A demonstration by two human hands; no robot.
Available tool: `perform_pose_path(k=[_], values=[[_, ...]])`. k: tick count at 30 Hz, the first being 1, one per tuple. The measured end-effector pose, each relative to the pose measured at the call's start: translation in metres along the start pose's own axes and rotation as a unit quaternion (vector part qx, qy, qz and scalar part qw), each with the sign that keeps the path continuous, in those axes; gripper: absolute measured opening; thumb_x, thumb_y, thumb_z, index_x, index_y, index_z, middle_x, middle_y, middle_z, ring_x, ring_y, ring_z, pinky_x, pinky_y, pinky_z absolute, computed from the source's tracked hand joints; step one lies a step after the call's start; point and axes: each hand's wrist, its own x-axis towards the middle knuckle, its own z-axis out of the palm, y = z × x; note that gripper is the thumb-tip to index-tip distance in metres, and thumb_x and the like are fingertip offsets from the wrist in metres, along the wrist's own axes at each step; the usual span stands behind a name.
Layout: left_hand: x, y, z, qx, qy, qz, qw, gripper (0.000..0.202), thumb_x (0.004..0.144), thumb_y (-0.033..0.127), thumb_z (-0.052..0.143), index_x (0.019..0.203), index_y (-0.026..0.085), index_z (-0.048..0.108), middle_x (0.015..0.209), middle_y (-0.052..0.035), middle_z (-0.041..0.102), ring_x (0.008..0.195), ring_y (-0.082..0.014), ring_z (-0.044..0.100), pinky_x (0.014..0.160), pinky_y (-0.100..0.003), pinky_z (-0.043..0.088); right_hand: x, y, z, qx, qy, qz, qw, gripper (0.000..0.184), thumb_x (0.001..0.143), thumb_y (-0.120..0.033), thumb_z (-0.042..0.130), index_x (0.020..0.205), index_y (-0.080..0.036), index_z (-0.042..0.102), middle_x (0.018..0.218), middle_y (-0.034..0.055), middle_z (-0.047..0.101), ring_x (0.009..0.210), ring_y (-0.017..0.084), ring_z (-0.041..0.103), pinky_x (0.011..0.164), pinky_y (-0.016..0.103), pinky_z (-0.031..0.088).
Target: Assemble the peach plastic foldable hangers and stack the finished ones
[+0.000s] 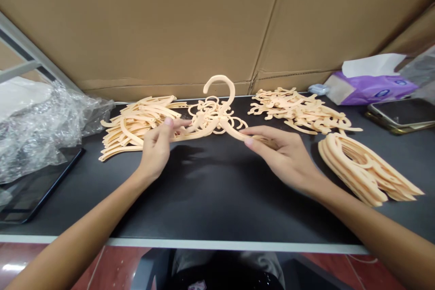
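Note:
A cream plastic clothes hanger [229, 95] is held upright above the black table, its hook pointing up and its two arms spread out. My left hand [157, 147] grips the left arm of it, thumb on top. On the other side my right hand [280, 152] pinches the right arm between thumb and fingers. Behind the hanger lies a heap of hook pieces [207, 108], partly covered by it. Next to my left hand is a pile of curved arm pieces [136, 118].
Small wavy cream pieces [299, 111] are heaped at the back right, with a stack of folded hangers [360, 170] before them. A purple tissue pack [370, 88] and a phone [404, 113] lie far right. Bubble wrap [37, 122] covers part of a tablet [47, 190] at left.

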Motion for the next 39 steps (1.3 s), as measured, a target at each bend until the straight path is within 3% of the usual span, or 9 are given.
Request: perform_pose_path(k=[3,6,11,14,17,21,25,32,39], values=[[-0.004,0.003,0.003,0.077,-0.051,0.023,0.995,0.044,0.092,0.057,0.059,0.083,0.019,0.081,0.096,-0.0077,0.077,0.099,-0.0258,0.067,0.099,-0.039,0.046,0.000,0.001,0.003,0.002,-0.011,0.007,1.000,0.025,0.088,-0.039,0.064,0.102,-0.024,0.078,0.066,-0.0026,0.064,0.056,0.011,0.048,0.054,0.025,0.036],[-0.006,0.007,0.005,0.125,-0.061,0.044,0.989,0.038,0.094,0.051,0.059,0.088,0.020,0.081,0.100,-0.0070,0.077,0.098,-0.0251,0.067,0.094,-0.037,0.049,0.000,0.003,0.004,0.010,-0.011,0.012,1.000,0.025,0.088,-0.039,0.064,0.103,-0.024,0.078,0.066,-0.0026,0.063,0.056,0.011,0.047,0.055,0.025,0.036],[-0.004,0.004,0.006,-0.034,0.001,0.005,0.999,0.030,0.087,0.040,0.072,0.113,0.024,0.074,0.109,-0.0061,0.073,0.103,-0.0216,0.064,0.080,-0.029,0.052,0.000,0.003,0.002,0.026,0.009,0.009,1.000,0.025,0.087,-0.038,0.065,0.103,-0.023,0.078,0.072,-0.0010,0.068,0.060,0.012,0.052,0.057,0.026,0.038],[-0.002,0.003,0.007,-0.155,0.043,-0.036,0.986,0.033,0.079,0.033,0.079,0.110,0.024,0.072,0.103,-0.0035,0.070,0.091,-0.0161,0.062,0.072,-0.025,0.051,0.002,0.001,0.001,0.052,0.036,0.001,0.998,0.023,0.086,-0.035,0.066,0.100,-0.022,0.078,0.081,0.0003,0.072,0.067,0.013,0.056,0.063,0.027,0.042],[-0.001,0.004,0.008,-0.215,0.040,-0.091,0.971,0.034,0.074,0.034,0.084,0.102,0.020,0.072,0.085,-0.0014,0.068,0.081,-0.0134,0.063,0.071,-0.024,0.052,0.003,0.000,0.001,0.089,0.037,0.009,0.995,0.023,0.085,-0.035,0.067,0.100,-0.021,0.078,0.079,0.0002,0.070,0.065,0.012,0.055,0.063,0.028,0.041],[-0.006,0.008,0.013,-0.238,-0.026,-0.156,0.958,0.030,0.070,0.035,0.088,0.083,0.012,0.074,0.084,-0.0073,0.072,0.075,-0.0131,0.063,0.068,-0.024,0.051,0.002,-0.001,0.004,0.128,0.016,0.024,0.991,0.023,0.084,-0.035,0.068,0.100,-0.020,0.077,0.067,-0.0026,0.061,0.058,0.010,0.046,0.058,0.027,0.037],[-0.013,0.012,0.017,-0.234,-0.072,-0.175,0.953,0.029,0.068,0.035,0.089,0.080,0.011,0.078,0.080,-0.0079,0.073,0.067,-0.0126,0.061,0.066,-0.026,0.050,-0.001,-0.003,0.009,0.149,-0.023,0.036,0.988,0.023,0.085,-0.035,0.067,0.099,-0.020,0.077,0.062,-0.0034,0.056,0.055,0.010,0.042,0.053,0.026,0.033],[-0.012,0.012,0.014,-0.273,-0.069,-0.209,0.937,0.023,0.072,0.035,0.088,0.078,0.015,0.079,0.080,-0.0059,0.073,0.069,-0.0109,0.059,0.065,-0.022,0.050,-0.005,-0.005,0.012,0.142,-0.041,0.039,0.988,0.023,0.086,-0.034,0.068,0.102,-0.021,0.078,0.075,0.0000,0.069,0.057,0.009,0.047,0.054,0.025,0.036],[-0.011,0.012,0.013,-0.263,-0.053,-0.211,0.940,0.020,0.074,0.030,0.086,0.081,0.012,0.079,0.080,-0.0044,0.070,0.074,-0.0110,0.060,0.068,-0.020,0.051,-0.002,-0.005,0.009,0.114,-0.072,0.058,0.989,0.025,0.087,-0.036,0.066,0.102,-0.020,0.078,0.080,0.0016,0.073,0.062,0.012,0.056,0.059,0.026,0.044]])
